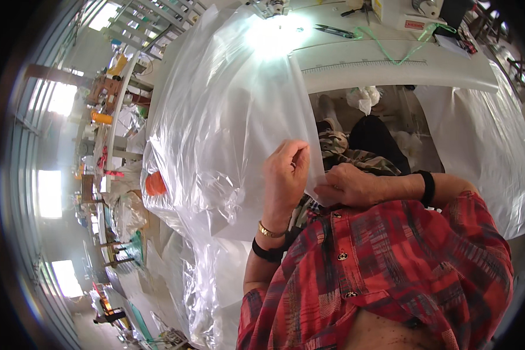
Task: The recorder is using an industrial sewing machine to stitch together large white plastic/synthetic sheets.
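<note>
A large clear plastic sheet point(233, 140) runs from under the bright lamp at the sewing machine point(272, 7) down toward my lap. My left hand point(287, 166) is closed near the sheet's right edge, its fingers curled and pinching the film. Just to its right, my right hand point(350, 185) has its fingers pressed together on the same edge, lower down. The fingertips of both are partly hidden. Glare from the lamp hides where the sheet meets the machine.
On the pale worktable point(391, 73) lie thread snips point(333, 30) and a green string point(385, 49). Another plastic sheet point(484, 140) hangs over the table's right side. A white bundle point(364, 98) is beneath the table edge. Cluttered benches point(114, 140) stand at left.
</note>
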### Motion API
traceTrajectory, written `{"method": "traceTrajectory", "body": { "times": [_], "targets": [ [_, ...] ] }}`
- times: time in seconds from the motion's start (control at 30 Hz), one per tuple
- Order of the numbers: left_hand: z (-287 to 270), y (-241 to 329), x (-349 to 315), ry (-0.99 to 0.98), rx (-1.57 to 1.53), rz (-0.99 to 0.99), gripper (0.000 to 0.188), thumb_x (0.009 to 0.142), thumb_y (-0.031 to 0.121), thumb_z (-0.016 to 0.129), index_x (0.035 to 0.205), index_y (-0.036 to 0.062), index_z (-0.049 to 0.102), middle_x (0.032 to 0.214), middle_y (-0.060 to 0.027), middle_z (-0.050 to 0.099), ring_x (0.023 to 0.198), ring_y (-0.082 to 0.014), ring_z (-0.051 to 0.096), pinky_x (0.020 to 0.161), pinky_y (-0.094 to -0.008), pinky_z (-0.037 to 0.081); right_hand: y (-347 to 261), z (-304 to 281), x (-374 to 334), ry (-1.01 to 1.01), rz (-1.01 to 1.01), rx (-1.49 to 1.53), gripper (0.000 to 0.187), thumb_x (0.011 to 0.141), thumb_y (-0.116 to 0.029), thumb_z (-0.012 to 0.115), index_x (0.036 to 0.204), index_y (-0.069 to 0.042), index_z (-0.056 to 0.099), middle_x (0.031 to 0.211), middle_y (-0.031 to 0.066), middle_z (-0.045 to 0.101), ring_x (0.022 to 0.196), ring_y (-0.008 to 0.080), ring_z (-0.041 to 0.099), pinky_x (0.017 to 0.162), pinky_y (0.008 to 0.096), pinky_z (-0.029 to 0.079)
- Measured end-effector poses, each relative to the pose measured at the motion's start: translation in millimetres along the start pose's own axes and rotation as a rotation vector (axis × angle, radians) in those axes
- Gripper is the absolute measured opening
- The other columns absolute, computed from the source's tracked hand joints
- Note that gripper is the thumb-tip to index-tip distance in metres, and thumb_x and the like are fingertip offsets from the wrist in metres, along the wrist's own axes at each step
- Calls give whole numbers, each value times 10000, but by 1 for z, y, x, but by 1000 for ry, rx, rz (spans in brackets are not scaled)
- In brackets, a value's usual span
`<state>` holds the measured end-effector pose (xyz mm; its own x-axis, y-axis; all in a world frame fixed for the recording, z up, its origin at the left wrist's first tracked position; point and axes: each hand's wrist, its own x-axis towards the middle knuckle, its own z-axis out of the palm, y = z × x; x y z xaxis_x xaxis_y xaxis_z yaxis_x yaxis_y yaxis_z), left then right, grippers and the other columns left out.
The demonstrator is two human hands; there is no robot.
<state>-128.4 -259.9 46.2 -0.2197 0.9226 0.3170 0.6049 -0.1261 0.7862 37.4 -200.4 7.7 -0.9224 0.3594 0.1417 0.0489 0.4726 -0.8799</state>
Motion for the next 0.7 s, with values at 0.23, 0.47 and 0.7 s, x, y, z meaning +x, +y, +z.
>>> {"method": "traceTrajectory", "body": {
  "times": [0.23,0.47,0.7],
  "targets": [
    [0,2,-9,27,86,12,78,898,53,613,907,-25,615,761,-134,618,630,-203,598,596,-295,468,-2,3,5,-141,-129,-162,271,891,-243,534,753,-17,590,644,219,566,628,421,570,604,505,435],
    [-3,5,-17,39,175,20,124,907,95,617,873,-22,593,735,-157,611,609,-278,590,566,-351,444,3,11,14,-237,-385,-314,252,876,-216,543,702,-35,547,604,166,515,566,366,525,565,465,400],
    [-7,5,-21,15,148,-91,151,883,120,644,839,-9,577,673,-160,591,577,-320,563,536,-355,425,0,15,25,-255,-441,-459,281,877,-247,551,708,-23,546,660,151,560,621,342,567,596,447,410]
  ]
}}
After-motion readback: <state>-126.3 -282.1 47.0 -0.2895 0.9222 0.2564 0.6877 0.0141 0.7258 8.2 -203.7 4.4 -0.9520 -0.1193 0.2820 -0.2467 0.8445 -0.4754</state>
